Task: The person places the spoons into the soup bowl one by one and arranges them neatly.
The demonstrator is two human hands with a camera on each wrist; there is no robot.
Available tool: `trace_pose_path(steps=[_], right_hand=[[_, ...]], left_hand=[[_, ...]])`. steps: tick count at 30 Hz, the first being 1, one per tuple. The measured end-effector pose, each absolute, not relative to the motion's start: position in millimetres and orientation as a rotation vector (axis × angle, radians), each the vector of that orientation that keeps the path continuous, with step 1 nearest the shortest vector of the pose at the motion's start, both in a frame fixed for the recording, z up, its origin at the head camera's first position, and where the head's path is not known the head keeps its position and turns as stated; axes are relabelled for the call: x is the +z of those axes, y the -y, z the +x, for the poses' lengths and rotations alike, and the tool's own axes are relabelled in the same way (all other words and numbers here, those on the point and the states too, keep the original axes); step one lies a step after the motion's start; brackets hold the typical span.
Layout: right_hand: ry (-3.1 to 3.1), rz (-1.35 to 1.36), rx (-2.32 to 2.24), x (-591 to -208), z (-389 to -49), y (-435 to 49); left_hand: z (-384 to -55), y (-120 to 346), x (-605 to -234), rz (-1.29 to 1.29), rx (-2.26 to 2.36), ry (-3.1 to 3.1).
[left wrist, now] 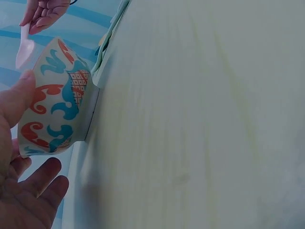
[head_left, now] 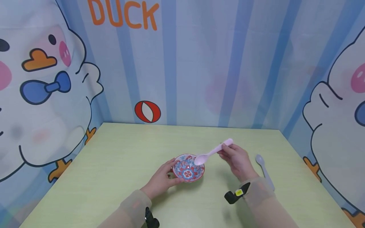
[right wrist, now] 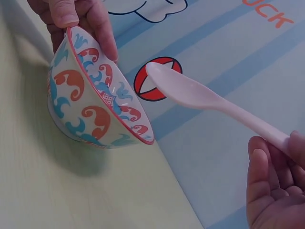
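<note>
A small patterned bowl (head_left: 186, 174), red and blue on white, stands near the middle of the table. My left hand (head_left: 162, 179) grips it by the side, with the thumb on the near rim and fingers at the far left; the left wrist view (left wrist: 59, 102) shows its outer wall. Between thumb and fingers my right hand (head_left: 237, 160) pinches the handle of a pink spoon (head_left: 212, 152). The spoon's head points left, above the bowl's right rim, and looks empty in the right wrist view (right wrist: 190, 93).
A second spoon, pale purple (head_left: 265, 172), lies on the table to the right of my right wrist. The light yellow-green table (head_left: 137, 145) ends at a striped blue cloth backdrop (head_left: 194, 63) with duck drawings on both sides.
</note>
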State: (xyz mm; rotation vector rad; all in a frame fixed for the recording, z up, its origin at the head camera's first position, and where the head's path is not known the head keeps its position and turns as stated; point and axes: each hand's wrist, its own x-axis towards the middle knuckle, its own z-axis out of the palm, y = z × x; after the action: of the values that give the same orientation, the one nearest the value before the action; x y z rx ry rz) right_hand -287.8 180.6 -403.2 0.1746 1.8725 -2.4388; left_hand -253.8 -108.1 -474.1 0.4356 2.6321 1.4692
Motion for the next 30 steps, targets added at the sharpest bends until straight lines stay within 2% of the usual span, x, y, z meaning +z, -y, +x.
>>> trace_pose_path(steps=[30], right_hand=[[-2.26,-0.18,-1.955,-402,-329,-123]], left_hand=[[-255,109,-473,0.484,1.486,-2.615]])
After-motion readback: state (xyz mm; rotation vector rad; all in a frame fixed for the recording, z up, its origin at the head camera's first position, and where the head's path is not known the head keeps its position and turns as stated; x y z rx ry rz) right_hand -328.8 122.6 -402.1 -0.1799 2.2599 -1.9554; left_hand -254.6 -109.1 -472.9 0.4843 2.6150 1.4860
